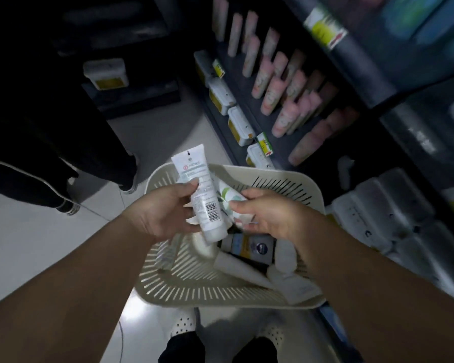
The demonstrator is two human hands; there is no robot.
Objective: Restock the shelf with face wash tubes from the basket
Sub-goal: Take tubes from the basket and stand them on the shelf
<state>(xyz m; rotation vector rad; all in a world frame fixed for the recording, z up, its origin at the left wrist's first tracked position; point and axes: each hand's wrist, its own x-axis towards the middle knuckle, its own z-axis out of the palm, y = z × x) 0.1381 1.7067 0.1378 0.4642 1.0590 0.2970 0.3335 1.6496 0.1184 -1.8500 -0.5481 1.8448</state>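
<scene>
A cream slotted basket (281, 179) stands on the floor in front of me, with several tubes and a dark blue box (249, 248) lying in it. My left hand (165, 210) grips a white face wash tube (201, 189) above the basket, crimped end up, barcode facing me. My right hand (266, 214) holds a second white tube with a green leaf print (230, 195), right beside the first one. The dark shelf (236, 100) rises to the right, carrying rows of pink tubes (286, 95).
Price tags (240, 125) line the shelf's front edge. White packs (378, 213) fill the lower shelf at right. Another person's dark trouser legs and shoes (68, 205) stand on the pale floor tiles at left. My own white shoes (184, 323) are below the basket.
</scene>
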